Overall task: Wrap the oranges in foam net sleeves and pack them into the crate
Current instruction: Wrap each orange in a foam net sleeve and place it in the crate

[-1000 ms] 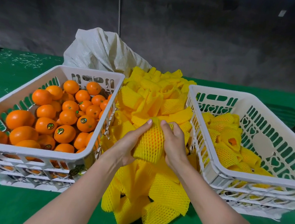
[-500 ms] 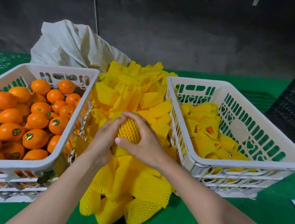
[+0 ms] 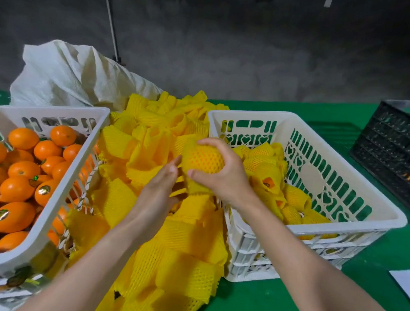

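The right hand's point(image 3: 224, 181) fingers point(image 3: 207, 143) curl over the top and the thumb presses the near side of one wrapped orange point(image 3: 205, 159) — a firm grip. Orange skin shows through the yellow diamond mesh of its sleeve. The fruit is held in the air over the sleeve pile, just beside the left wall of the right crate.

The left hand point(image 3: 158, 191) sits at 8 o'clock from the fruit. Its fingers lie nearly straight, and the fingertips point(image 3: 173, 168) touch the loose lower end of the sleeve without closing on it.

Sleeve pile point(image 3: 185, 271): one heap of soft, flattened foam-net tubes, bright yellow, running from 12 o'clock to 6 o'clock under both hands. There are too many to count.

White crates: two, of rigid plastic with slotted walls.
- The left crate point(image 3: 55, 110), at 9 o'clock, holds some twenty visible bare oranges point(image 3: 20, 167), smooth and glossy. Several carry a round sticker.
- The right crate point(image 3: 251, 114), at 3 o'clock, has heart-shaped cut-outs and holds packed fruit point(image 3: 293, 198), about eight pieces in sleeves. On two of them, orange skin shows at the open sleeve end.

One crumpled white woven sack point(image 3: 70, 76) stands at 11 o'clock. One black lattice crate point(image 3: 396, 146) stands at 2 o'clock, well apart from the hands. One white sheet point(image 3: 407, 281) lies at 4 o'clock on the green table cover point(image 3: 273, 308).
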Available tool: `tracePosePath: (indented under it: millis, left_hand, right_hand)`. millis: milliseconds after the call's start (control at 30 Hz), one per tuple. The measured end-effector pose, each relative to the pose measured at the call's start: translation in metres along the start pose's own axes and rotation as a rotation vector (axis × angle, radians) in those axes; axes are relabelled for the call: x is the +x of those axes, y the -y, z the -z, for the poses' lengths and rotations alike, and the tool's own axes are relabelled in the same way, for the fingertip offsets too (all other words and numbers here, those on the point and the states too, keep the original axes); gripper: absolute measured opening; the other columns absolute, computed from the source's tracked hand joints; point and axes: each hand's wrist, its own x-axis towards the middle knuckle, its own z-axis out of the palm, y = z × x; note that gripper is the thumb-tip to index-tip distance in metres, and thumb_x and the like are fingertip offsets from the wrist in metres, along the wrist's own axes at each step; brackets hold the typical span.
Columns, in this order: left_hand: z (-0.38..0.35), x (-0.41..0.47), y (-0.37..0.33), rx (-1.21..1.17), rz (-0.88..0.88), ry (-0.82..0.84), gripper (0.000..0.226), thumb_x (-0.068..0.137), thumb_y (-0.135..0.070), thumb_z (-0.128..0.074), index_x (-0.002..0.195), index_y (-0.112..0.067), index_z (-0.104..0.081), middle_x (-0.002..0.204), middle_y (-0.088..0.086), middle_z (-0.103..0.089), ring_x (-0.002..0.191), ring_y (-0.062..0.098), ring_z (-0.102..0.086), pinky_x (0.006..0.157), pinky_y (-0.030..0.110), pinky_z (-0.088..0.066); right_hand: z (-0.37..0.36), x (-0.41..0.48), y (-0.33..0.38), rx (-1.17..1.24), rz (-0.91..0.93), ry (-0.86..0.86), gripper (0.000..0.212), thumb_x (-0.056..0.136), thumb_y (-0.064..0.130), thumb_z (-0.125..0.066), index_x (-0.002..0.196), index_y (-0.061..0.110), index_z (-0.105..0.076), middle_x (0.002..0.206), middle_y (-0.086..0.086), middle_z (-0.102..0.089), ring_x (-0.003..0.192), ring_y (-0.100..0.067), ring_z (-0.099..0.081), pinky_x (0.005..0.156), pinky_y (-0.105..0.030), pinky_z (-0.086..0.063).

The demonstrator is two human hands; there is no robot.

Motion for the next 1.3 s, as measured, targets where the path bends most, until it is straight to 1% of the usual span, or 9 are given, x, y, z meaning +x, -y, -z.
tracePosePath:
  millis: [167,267,400,533,667,800,967,1200,1300]
  left_hand:
    - [-0.057,0.012,0.014,0.285,-0.242,0.104,0.032,0.099,-0.005,-0.045,0.128,-0.017,-0.046,0.104,-0.005,-0.057,0.083,0.008,-0.060,0.070,0.019,-0.053]
    - [-0.092,0.025,0.023,0.602,-0.427,0.238,0.033,0.097,-0.006,-0.049,0.128,-0.016,-0.049,0.091,-0.007,-0.056,0.078,0.008,-0.060,0.069,0.029,-0.052]
    - [-0.116,0.040,0.040,1.090,-0.511,0.322,0.043,0.094,-0.015,-0.055,0.136,-0.022,-0.045,0.096,0.001,-0.065,0.091,0.024,-0.059,0.065,0.033,-0.042]
    - [-0.114,0.043,0.048,1.183,-0.514,0.280,0.036,0.092,-0.023,-0.060,0.128,-0.024,-0.053,0.093,-0.002,-0.069,0.088,0.021,-0.062,0.060,0.027,-0.034]
    - [-0.113,0.042,0.049,1.181,-0.533,0.266,0.030,0.092,-0.024,-0.061,0.122,-0.024,-0.058,0.093,-0.004,-0.068,0.090,0.018,-0.061,0.064,0.025,-0.036]
    - [-0.111,0.039,0.049,1.104,-0.540,0.270,0.026,0.093,-0.021,-0.060,0.118,-0.021,-0.061,0.092,-0.002,-0.066,0.083,0.014,-0.055,0.068,0.026,-0.041]
    - [-0.106,0.036,0.047,0.956,-0.540,0.207,0.022,0.093,-0.012,-0.059,0.114,-0.012,-0.065,0.105,0.006,-0.062,0.089,0.011,-0.055,0.076,0.019,-0.042]
    - [-0.076,0.022,0.034,0.782,-0.443,0.064,0.029,0.094,-0.001,-0.052,0.121,-0.008,-0.060,0.122,0.007,-0.059,0.108,0.014,-0.054,0.088,0.020,-0.045]
    - [-0.042,0.022,0.017,0.792,-0.395,-0.044,0.027,0.093,0.000,-0.052,0.116,-0.008,-0.064,0.116,0.003,-0.064,0.097,0.010,-0.055,0.079,0.015,-0.041]
  right_hand:
    - [0.061,0.025,-0.032,0.038,-0.191,-0.273,0.046,0.070,0.019,-0.079,0.107,0.034,-0.057,0.105,0.013,-0.057,0.097,-0.004,-0.055,0.074,-0.018,-0.048]
    - [0.097,0.036,-0.059,-0.059,-0.386,-0.403,0.052,0.069,0.023,-0.076,0.110,0.037,-0.047,0.113,0.003,-0.052,0.102,-0.018,-0.052,0.077,-0.034,-0.048]
    - [0.135,0.049,-0.086,-0.352,-0.576,-0.337,0.058,0.068,0.022,-0.074,0.114,0.031,-0.040,0.117,-0.009,-0.050,0.096,-0.027,-0.059,0.077,-0.042,-0.053]
    - [0.146,0.055,-0.111,-0.636,-0.667,-0.247,0.067,0.075,0.013,-0.073,0.130,0.029,-0.037,0.135,-0.016,-0.029,0.096,-0.034,-0.057,0.054,-0.026,-0.044]
    - [0.147,0.058,-0.128,-0.704,-0.705,-0.181,0.078,0.084,0.019,-0.068,0.145,0.031,-0.021,0.155,-0.016,-0.003,0.141,-0.042,-0.008,0.109,-0.050,-0.026]
    - [0.144,0.056,-0.134,-0.792,-0.728,-0.087,0.076,0.090,0.026,-0.058,0.148,0.033,-0.010,0.158,-0.009,0.010,0.143,-0.040,0.008,0.111,-0.062,-0.009]
    - [0.132,0.056,-0.127,-0.867,-0.596,-0.013,0.058,0.093,0.021,-0.051,0.146,0.022,-0.027,0.156,-0.011,-0.015,0.142,-0.036,-0.013,0.112,-0.059,-0.016]
    - [0.078,0.052,-0.062,-0.692,-0.012,-0.126,0.037,0.091,0.012,-0.055,0.128,0.008,-0.053,0.133,-0.010,-0.053,0.125,-0.024,-0.045,0.103,-0.028,-0.031]
    - [0.037,0.045,-0.024,-0.566,0.161,-0.071,0.029,0.091,0.013,-0.056,0.119,0.007,-0.059,0.121,-0.009,-0.060,0.113,-0.024,-0.054,0.095,-0.030,-0.039]
